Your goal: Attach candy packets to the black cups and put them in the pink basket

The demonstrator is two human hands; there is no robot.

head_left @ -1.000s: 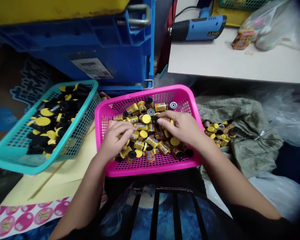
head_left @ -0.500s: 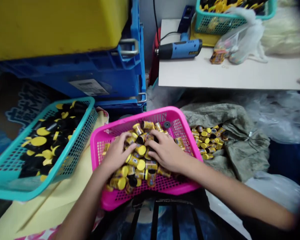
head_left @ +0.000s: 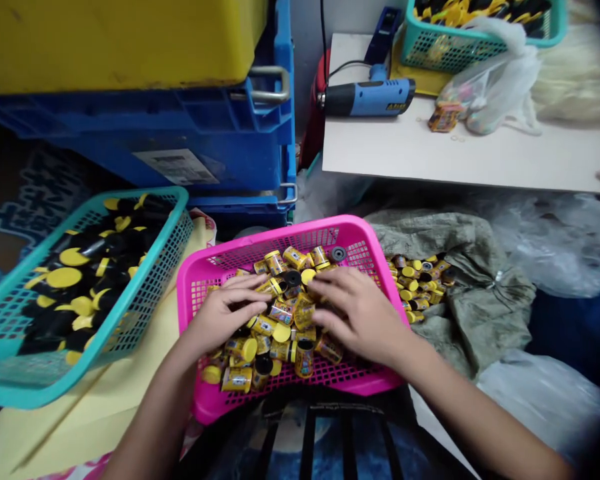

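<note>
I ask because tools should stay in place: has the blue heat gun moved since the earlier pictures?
No. The blue heat gun lies at the same left end of the white table, its dark nose at the edge; the camera view shifted.

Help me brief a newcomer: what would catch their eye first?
A bright pink basket sits centrally, heaped with small yellow containers under the left hand and right hand. Left of it stands a turquoise basket; beyond, a blue tool lies on the white table.
</note>
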